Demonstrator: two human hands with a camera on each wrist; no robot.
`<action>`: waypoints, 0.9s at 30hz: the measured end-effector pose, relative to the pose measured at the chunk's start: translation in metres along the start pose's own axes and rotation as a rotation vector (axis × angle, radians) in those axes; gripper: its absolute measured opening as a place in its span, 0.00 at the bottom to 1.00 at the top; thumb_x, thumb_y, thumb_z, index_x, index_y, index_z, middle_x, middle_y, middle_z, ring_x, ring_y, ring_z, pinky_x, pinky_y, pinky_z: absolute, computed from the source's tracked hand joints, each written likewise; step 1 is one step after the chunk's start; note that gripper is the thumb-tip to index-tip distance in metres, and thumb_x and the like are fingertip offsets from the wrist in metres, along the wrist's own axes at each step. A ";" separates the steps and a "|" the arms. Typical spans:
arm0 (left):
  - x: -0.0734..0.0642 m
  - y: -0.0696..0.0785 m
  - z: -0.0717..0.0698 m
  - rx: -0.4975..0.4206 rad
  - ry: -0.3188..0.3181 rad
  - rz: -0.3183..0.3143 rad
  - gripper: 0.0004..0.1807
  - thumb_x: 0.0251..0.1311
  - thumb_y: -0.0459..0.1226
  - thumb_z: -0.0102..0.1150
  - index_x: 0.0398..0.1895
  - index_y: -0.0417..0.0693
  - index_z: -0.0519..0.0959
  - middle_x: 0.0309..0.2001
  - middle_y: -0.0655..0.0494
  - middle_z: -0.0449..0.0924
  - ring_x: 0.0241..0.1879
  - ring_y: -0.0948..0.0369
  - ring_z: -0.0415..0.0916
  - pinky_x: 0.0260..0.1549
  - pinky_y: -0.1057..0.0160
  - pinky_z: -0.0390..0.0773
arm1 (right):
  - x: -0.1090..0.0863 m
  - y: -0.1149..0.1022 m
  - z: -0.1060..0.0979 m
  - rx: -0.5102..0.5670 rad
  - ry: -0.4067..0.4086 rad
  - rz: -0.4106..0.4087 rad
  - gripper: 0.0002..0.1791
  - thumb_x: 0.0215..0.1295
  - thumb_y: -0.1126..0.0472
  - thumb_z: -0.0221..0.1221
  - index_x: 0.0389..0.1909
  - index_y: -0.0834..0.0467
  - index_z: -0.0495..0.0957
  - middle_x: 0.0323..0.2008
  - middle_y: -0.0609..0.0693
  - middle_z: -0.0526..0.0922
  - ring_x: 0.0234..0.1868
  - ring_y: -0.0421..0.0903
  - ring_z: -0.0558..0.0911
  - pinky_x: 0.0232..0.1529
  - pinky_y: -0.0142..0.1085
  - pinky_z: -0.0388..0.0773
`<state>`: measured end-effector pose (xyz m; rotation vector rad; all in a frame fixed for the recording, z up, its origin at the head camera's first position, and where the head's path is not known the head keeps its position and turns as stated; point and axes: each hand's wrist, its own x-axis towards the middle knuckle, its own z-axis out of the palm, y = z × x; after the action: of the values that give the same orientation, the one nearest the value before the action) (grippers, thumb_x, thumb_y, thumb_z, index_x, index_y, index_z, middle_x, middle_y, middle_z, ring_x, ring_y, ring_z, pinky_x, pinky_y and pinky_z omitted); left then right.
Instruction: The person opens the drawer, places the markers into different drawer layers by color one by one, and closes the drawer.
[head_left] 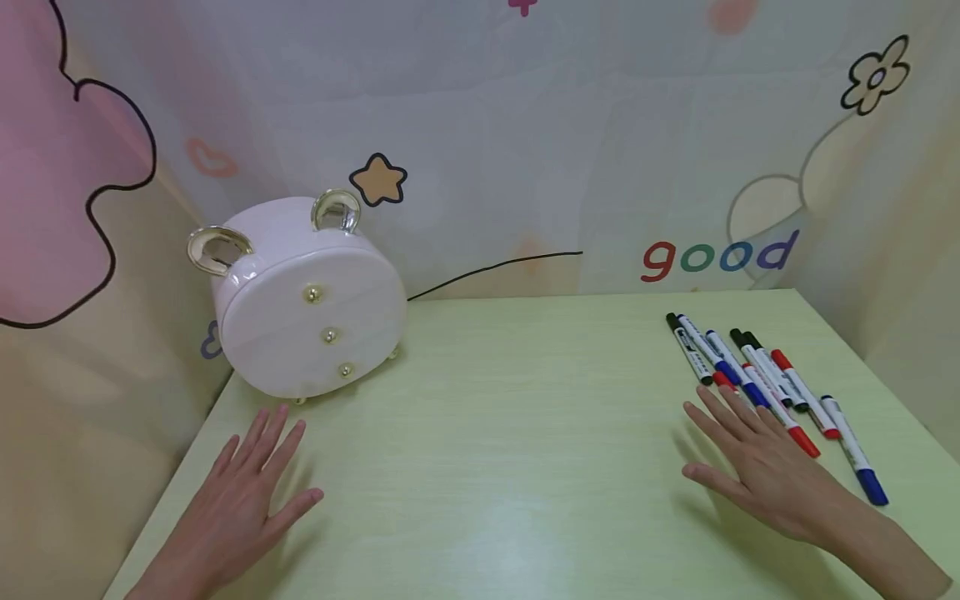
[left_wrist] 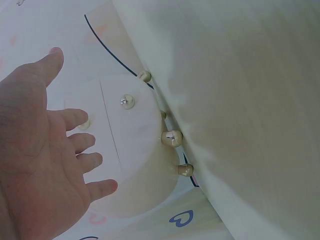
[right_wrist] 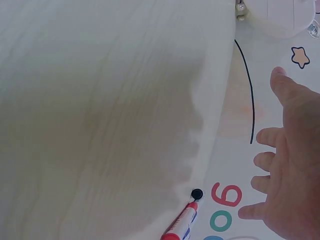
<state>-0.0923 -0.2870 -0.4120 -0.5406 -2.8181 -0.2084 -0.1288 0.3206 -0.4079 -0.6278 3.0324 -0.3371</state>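
My left hand (head_left: 236, 500) is spread over the table's left side with its fingers straight, holding nothing. Just beyond its fingertips stands a white oval box (head_left: 300, 333) with two gold ear-shaped loops on top, three gold knobs on the front and small gold feet. In the left wrist view a thin seam crosses the box's front (left_wrist: 135, 145). Over on the right, my right hand (head_left: 776, 475) is also spread, palm down and holding nothing. It partly covers a group of several markers (head_left: 798, 392) with black, blue and red caps. Whether either hand touches the table I cannot tell.
The pale wooden table (head_left: 510, 433) fills the space between the box and the markers. Behind it hangs a printed cloth (head_left: 487, 167) with a star, a flower and the word "good". The table's right edge runs close beside a blue-capped marker (head_left: 855, 450).
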 end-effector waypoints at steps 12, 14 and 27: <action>-0.001 -0.004 0.001 -0.005 0.075 0.027 0.45 0.67 0.54 0.64 0.79 0.40 0.61 0.82 0.43 0.46 0.82 0.50 0.37 0.77 0.52 0.35 | 0.002 0.001 -0.004 -0.002 0.033 -0.015 0.45 0.75 0.39 0.57 0.81 0.59 0.55 0.81 0.63 0.47 0.82 0.62 0.39 0.75 0.64 0.35; 0.000 -0.005 0.002 -0.016 0.109 0.040 0.44 0.67 0.52 0.66 0.78 0.39 0.62 0.81 0.43 0.48 0.82 0.49 0.39 0.77 0.54 0.35 | 0.002 0.002 -0.005 0.009 0.045 -0.016 0.44 0.75 0.40 0.57 0.81 0.59 0.55 0.81 0.64 0.48 0.82 0.62 0.39 0.75 0.65 0.38; 0.009 -0.008 -0.007 -0.038 0.422 0.011 0.40 0.76 0.64 0.39 0.63 0.38 0.78 0.65 0.40 0.75 0.63 0.40 0.73 0.48 0.37 0.75 | 0.017 -0.009 -0.011 0.091 0.071 0.009 0.45 0.71 0.40 0.63 0.80 0.57 0.58 0.79 0.66 0.54 0.75 0.72 0.58 0.63 0.73 0.60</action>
<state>-0.1022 -0.2926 -0.4036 -0.4569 -2.4049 -0.3318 -0.1416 0.3080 -0.3952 -0.6090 3.0644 -0.5048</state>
